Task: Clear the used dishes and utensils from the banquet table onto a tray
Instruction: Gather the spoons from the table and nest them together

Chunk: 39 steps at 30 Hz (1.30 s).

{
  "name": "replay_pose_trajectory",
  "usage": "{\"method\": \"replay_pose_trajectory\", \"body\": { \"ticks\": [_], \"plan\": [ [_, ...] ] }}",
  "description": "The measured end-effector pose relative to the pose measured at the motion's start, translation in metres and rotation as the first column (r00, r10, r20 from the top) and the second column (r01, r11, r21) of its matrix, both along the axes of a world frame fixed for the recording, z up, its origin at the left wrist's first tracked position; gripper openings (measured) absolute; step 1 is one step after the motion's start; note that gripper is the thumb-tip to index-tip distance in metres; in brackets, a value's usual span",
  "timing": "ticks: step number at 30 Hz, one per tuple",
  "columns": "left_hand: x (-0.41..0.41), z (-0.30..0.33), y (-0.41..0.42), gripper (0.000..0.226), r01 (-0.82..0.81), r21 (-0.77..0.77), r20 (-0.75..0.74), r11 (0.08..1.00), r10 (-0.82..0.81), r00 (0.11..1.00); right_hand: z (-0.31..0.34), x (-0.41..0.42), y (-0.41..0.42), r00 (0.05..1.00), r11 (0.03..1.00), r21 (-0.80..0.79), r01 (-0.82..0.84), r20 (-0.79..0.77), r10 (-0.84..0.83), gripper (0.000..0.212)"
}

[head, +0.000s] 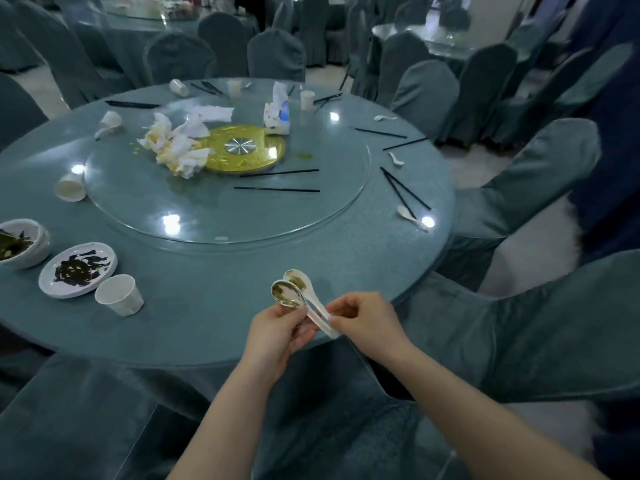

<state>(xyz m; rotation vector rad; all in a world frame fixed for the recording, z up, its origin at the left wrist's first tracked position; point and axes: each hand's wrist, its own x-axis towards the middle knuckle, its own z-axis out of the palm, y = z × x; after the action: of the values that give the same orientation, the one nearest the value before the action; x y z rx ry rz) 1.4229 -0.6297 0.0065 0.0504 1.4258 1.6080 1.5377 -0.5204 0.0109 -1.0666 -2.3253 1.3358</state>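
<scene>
Two dirty white soup spoons (298, 292) are held over the near edge of the round table (214, 299). My left hand (277, 332) holds them from below at the handles. My right hand (365, 320) pinches the handle ends. On the near left stand a smeared white plate (78, 270), a stack of bowls (20, 242) with scraps, and a paper cup (119, 294). Another spoon (412, 216) and black chopsticks (403, 192) lie at the right edge. No tray is in view.
A glass turntable (225, 209) carries crumpled napkins (176, 143), a tissue box (277, 116) and loose chopsticks (277, 189). Tipped cups (71, 188) and more spoons lie round the rim. Covered chairs (530, 188) ring the table closely.
</scene>
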Motion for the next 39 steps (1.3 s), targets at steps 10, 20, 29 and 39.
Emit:
{"method": "replay_pose_trajectory", "body": {
  "ticks": [10, 20, 29, 39],
  "plan": [
    [0.047, 0.000, 0.095, 0.007, -0.082, -0.060, -0.050, 0.995, 0.079, 0.996, -0.005, 0.040, 0.108, 0.961, 0.955, -0.108, -0.277, -0.053, 0.272, 0.029],
    [0.073, 0.010, 0.152, 0.009, -0.197, -0.047, -0.026, 0.979, 0.196, 0.980, -0.004, 0.061, 0.188, 0.951, 0.947, -0.089, -0.308, -0.069, 0.303, 0.016],
    [0.051, 0.002, 0.170, 0.009, -0.229, -0.032, -0.090, 0.973, 0.225, 0.970, -0.029, 0.074, 0.248, 0.995, 0.995, -0.025, -0.100, 0.001, 0.100, 0.013],
    [0.053, -0.036, 0.219, 0.010, -0.422, -0.145, -0.072, 0.895, 0.416, 0.907, -0.096, 0.056, 0.415, 0.973, 0.995, 0.090, 0.038, 0.223, -0.057, 0.012]
  ]
}}
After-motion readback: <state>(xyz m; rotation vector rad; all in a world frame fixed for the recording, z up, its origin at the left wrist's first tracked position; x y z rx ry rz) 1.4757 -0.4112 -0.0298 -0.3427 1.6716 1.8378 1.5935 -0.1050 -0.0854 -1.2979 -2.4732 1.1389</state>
